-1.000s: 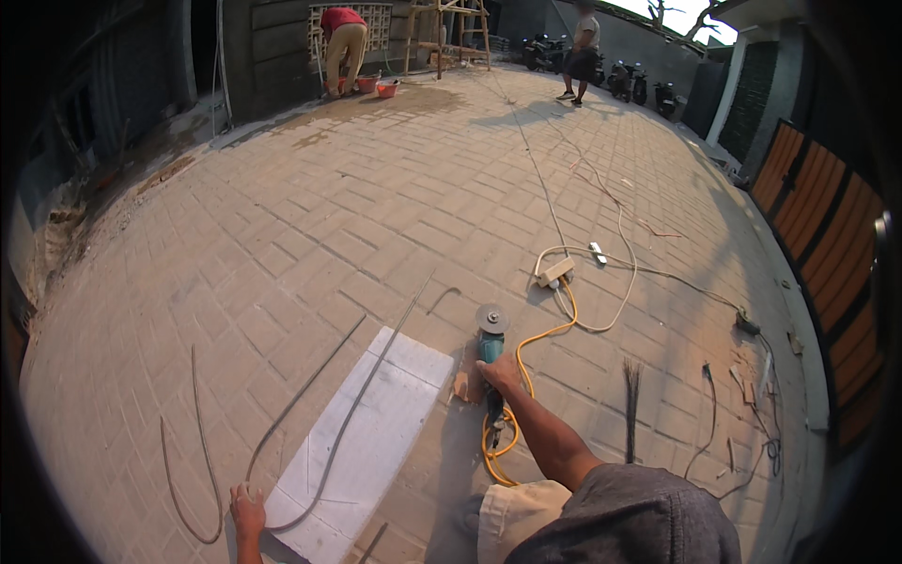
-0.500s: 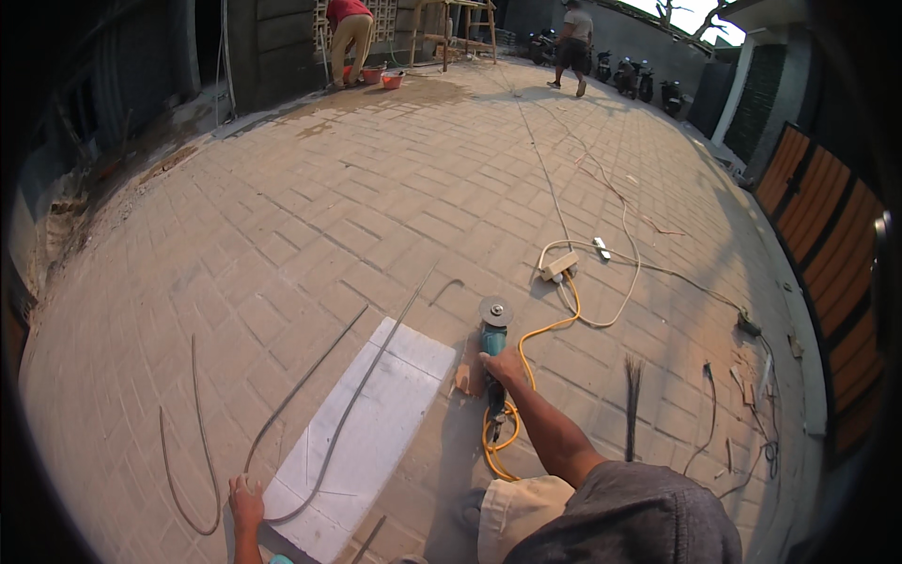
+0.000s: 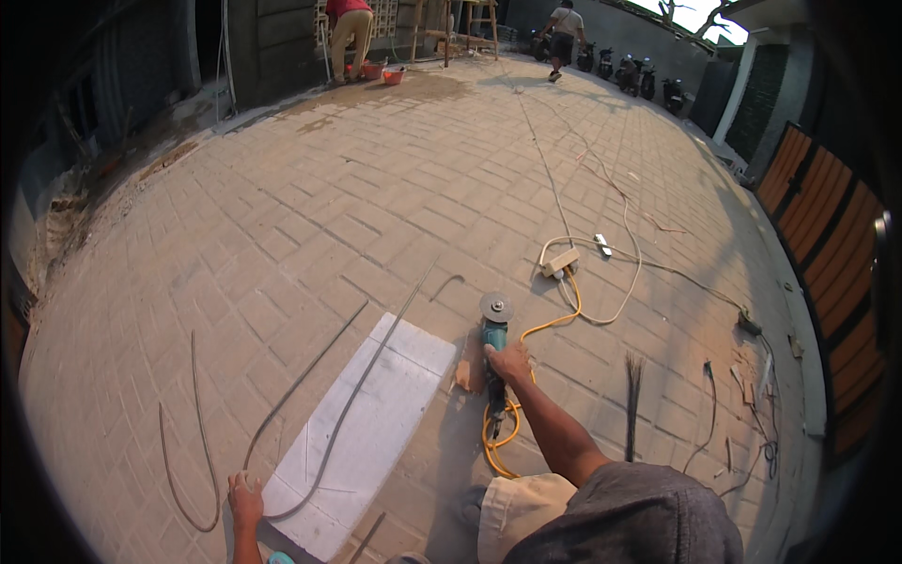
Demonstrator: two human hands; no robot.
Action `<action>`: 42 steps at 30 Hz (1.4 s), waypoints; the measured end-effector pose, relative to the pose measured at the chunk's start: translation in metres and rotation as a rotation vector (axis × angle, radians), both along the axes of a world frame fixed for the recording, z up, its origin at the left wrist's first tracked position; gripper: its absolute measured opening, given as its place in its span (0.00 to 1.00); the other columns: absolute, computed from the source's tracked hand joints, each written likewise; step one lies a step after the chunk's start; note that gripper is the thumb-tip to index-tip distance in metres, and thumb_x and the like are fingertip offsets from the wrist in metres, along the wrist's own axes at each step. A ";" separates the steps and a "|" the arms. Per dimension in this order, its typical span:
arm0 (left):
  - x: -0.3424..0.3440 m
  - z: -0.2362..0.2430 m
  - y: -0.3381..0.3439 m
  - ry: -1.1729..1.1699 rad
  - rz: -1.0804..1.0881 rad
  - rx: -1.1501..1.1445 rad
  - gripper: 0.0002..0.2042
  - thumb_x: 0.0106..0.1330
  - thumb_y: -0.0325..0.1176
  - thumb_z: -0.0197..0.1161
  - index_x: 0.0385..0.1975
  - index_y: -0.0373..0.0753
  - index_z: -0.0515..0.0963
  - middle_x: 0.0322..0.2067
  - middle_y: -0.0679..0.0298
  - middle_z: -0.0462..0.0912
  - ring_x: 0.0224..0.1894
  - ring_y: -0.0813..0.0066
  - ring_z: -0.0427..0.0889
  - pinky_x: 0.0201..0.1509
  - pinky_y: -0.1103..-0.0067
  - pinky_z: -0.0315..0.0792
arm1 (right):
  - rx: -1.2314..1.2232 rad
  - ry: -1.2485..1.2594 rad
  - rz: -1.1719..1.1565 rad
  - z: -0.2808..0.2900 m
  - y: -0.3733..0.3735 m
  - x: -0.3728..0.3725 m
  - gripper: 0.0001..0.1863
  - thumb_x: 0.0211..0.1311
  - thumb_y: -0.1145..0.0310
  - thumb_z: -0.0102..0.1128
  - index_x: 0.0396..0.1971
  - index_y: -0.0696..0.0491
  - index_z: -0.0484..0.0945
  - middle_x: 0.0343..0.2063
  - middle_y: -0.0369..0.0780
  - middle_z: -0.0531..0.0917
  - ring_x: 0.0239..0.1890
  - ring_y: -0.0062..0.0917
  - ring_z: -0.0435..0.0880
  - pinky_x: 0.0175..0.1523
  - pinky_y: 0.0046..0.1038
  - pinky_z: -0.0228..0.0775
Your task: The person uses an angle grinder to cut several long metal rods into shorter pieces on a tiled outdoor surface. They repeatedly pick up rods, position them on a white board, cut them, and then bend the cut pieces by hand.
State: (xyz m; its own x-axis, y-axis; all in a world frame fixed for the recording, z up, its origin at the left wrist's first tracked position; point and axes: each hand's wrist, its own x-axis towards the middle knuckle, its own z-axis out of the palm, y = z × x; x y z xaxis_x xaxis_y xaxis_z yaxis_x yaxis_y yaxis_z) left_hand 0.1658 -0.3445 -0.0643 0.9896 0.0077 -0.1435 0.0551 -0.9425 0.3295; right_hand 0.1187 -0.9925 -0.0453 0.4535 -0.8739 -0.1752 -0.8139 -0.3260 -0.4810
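Grips the grinder (image 3: 494,335) with the right hand (image 3: 508,362), wrapped round its body, just right of the white board (image 3: 395,404). Holds the bent metal rod (image 3: 349,407) at its curve in the curled left hand (image 3: 246,500), beside the board's lower left edge. Cannot tell the grinder's contact with the paving (image 3: 282,197).
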 end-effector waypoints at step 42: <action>-0.051 -0.009 0.089 -0.285 -0.183 -0.177 0.23 0.76 0.53 0.46 0.45 0.36 0.76 0.50 0.55 0.82 0.53 0.54 0.80 0.62 0.65 0.69 | -0.362 -0.169 1.693 0.180 0.047 0.283 0.11 0.63 0.68 0.63 0.37 0.62 0.80 0.32 0.41 0.82 0.38 0.26 0.80 0.47 0.30 0.70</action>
State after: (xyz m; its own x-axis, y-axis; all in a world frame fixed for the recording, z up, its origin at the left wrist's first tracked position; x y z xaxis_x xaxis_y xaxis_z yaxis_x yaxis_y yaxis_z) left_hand 0.1146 -0.2556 -0.0730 0.9726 -0.1733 0.1549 -0.2266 -0.8553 0.4660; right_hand 0.4021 -0.9457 0.1349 0.8225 0.5667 0.0478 0.5608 -0.7942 -0.2340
